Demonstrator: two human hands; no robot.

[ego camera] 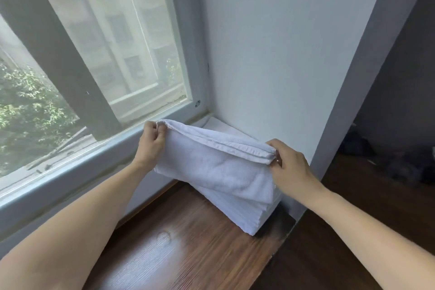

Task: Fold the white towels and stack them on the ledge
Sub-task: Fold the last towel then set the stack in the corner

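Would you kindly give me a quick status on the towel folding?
Left hand and right hand pinching folded towel corners. Held above stack on ledge. Nothing in the way.

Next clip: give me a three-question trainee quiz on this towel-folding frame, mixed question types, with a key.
1. True or false: the folded towel already lies flat on the stack of towels.
2. Which hand pinches the towel's corner nearer the window: A left hand, B right hand?
3. What surface does the stack sit on?

Key: 1 false, it is held above the stack; 2 A; 3 the wooden ledge, against the wall.
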